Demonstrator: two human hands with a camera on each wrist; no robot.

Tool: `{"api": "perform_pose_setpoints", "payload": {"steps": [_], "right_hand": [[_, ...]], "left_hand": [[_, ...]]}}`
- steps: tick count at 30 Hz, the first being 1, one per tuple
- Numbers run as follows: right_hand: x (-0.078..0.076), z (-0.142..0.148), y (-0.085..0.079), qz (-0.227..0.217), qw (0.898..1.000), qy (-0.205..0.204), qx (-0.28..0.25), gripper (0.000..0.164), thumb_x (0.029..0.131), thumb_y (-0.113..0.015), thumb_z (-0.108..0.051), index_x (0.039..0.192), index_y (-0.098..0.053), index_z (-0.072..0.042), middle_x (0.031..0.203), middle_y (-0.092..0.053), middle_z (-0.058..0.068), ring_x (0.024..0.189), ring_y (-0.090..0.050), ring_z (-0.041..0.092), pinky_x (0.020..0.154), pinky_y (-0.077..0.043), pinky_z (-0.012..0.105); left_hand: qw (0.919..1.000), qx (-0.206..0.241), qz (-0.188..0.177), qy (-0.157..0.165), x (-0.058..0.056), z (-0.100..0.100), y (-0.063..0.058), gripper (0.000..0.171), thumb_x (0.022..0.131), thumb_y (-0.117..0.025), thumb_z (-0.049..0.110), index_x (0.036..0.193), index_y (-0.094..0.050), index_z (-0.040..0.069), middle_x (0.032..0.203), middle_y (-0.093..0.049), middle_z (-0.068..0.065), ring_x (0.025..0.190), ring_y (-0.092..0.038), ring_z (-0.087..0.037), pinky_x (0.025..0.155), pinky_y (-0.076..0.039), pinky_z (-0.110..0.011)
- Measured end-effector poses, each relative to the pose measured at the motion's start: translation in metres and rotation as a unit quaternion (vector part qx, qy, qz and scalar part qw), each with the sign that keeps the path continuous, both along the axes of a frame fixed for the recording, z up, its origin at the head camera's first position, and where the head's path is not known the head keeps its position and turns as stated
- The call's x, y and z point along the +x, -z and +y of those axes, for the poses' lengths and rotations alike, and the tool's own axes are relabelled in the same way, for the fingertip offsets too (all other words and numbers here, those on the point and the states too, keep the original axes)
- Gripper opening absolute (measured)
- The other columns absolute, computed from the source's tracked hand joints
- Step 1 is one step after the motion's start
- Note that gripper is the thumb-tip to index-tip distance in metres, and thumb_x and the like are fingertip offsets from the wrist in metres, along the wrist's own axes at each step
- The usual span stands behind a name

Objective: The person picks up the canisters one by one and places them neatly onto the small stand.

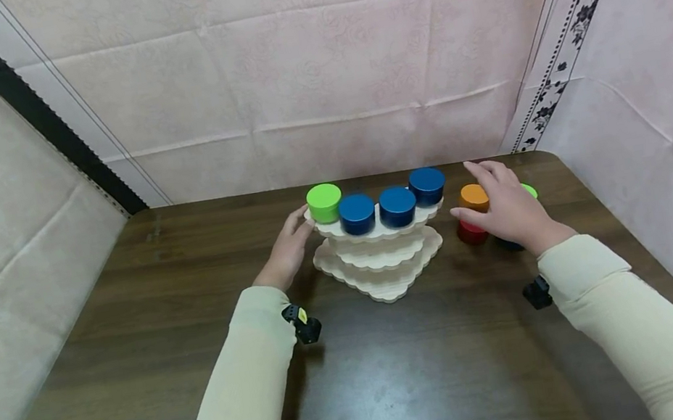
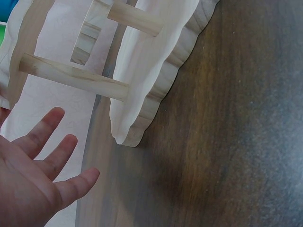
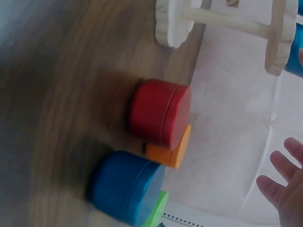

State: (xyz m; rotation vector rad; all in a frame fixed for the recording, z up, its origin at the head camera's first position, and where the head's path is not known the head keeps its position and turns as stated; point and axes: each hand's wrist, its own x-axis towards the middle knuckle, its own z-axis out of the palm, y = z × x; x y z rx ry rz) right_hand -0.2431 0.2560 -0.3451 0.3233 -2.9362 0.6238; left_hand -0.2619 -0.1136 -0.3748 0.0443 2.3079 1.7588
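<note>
Display stand: three-tier pale wooden stand with scalloped edges [image 1: 384, 282], upright on the dark brown wood-grain desk [image 1: 397, 384], at its far middle; round wooden dowels join the tiers.
Top tier, left: bright green cylindrical lidded container [image 1: 325, 204].
Top tier, middle and right: left blue cylinder [image 1: 357, 215], middle blue cylinder [image 1: 398, 207] and right blue cylinder [image 1: 427, 186], the last set farther back.
Left hand: at the left edge of the top tier [image 1: 286, 253], fingers extended and spread; contact at the index fingertip is partly hidden.
Right hand: wide, fingers apart, grasping nothing, raised above the containers right of the stand [image 1: 513, 210].
Desk, right of stand: red lidded cylinder [image 3: 158, 113], orange cylinder just beyond it [image 1: 473, 197], glossy blue lidded cylinder to the right [image 3: 125, 187], bright green cylinder farther back [image 1: 529, 190], mostly hidden.
Backdrop: creased pale patterned cloth [image 1: 308, 75] behind the desk.
</note>
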Motion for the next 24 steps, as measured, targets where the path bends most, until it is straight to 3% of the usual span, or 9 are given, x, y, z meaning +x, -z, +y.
{"api": "perform_pose_setpoints", "payload": {"steps": [10,24], "right_hand": [[0.009,0.018,0.007,-0.005,1.000,0.016,0.016,0.093,0.086,-0.058,-0.062,0.154,-0.021,-0.009,0.150,-0.023,0.028,0.133,-0.023,0.047,0.104,-0.027,0.067],[0.019,0.040,0.025,-0.014,0.999,0.042,0.017,0.092,0.087,-0.056,-0.063,0.152,-0.024,-0.006,0.147,-0.024,0.030,0.130,-0.025,0.049,0.099,-0.032,0.069]], "left_hand": [[1.0000,0.006,-0.002,0.002,-0.001,0.001,0.002,0.055,0.102,-0.038,0.047,0.152,-0.025,0.030,0.158,-0.024,-0.001,0.145,-0.020,-0.024,0.116,-0.017,-0.051],[1.0000,0.001,0.000,0.001,-0.002,0.000,0.002,0.055,0.102,-0.038,0.046,0.152,-0.026,0.028,0.158,-0.025,-0.002,0.145,-0.021,-0.025,0.116,-0.016,-0.054]]}}
